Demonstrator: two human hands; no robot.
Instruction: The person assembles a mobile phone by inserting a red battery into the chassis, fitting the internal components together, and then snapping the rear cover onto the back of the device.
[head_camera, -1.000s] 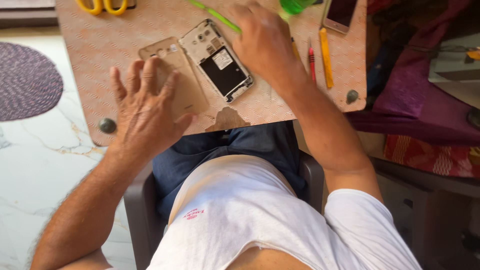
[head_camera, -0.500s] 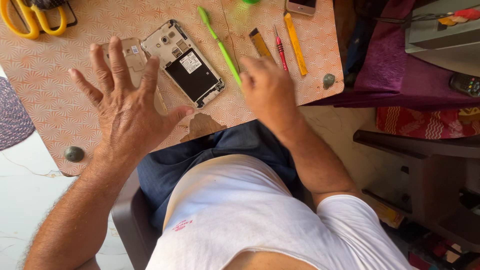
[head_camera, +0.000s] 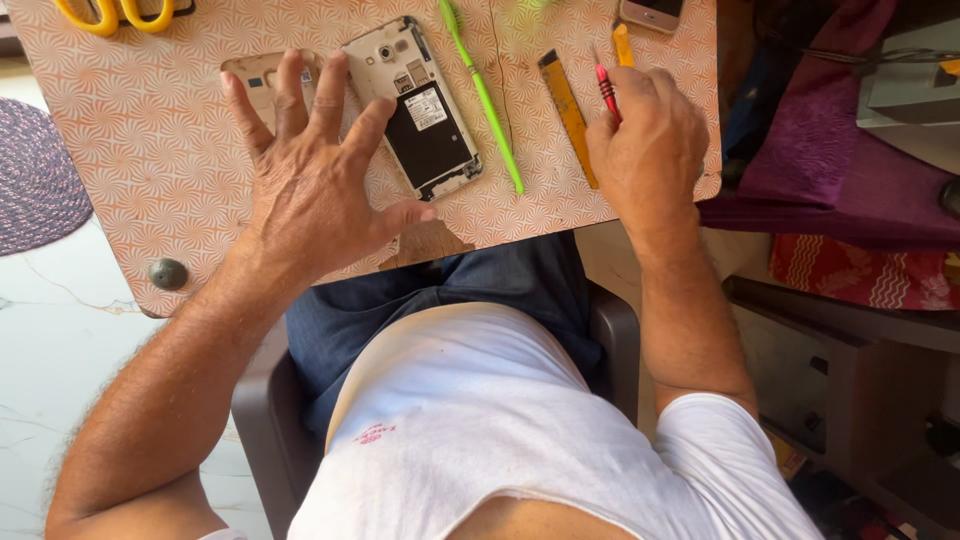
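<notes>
- The left hand (head_camera: 320, 185) lies flat on the patterned orange table (head_camera: 170, 170), fingers spread wide apart and clamped on nothing; its fingertips (head_camera: 335, 68) reach toward 12 o'clock.
- Beneath those fingertips lies a pale gold back cover (head_camera: 255, 78), partly hidden by the hand, so I cannot tell how much of it is pressed down.
- The opened phone (head_camera: 420, 110), back off and dark battery showing, sits just beside the left hand at about 1 o'clock from the knuckles; the index finger touches or nearly touches its left edge.
- The phone's long axis runs from 11 o'clock to 5 o'clock, tilted a little off the table's near edge.
- The right hand (head_camera: 650, 145) is curled over a red screwdriver (head_camera: 607, 92), whose tip pokes out toward 11 o'clock; the fingers are drawn together around it, though the grip itself is hidden under the hand.
- The phone lies at 9 o'clock from the right hand, well apart, with a green tool (head_camera: 485, 100) and a yellow-orange cutter (head_camera: 568, 115) lying between them, both running roughly parallel to the phone.
- The left hand is clearly the nearer one to the phone.
- Yellow-handled scissors (head_camera: 110, 14) rest at the table's far left edge, and a second phone (head_camera: 652, 12) peeks in at 12 o'clock above the right hand.
</notes>
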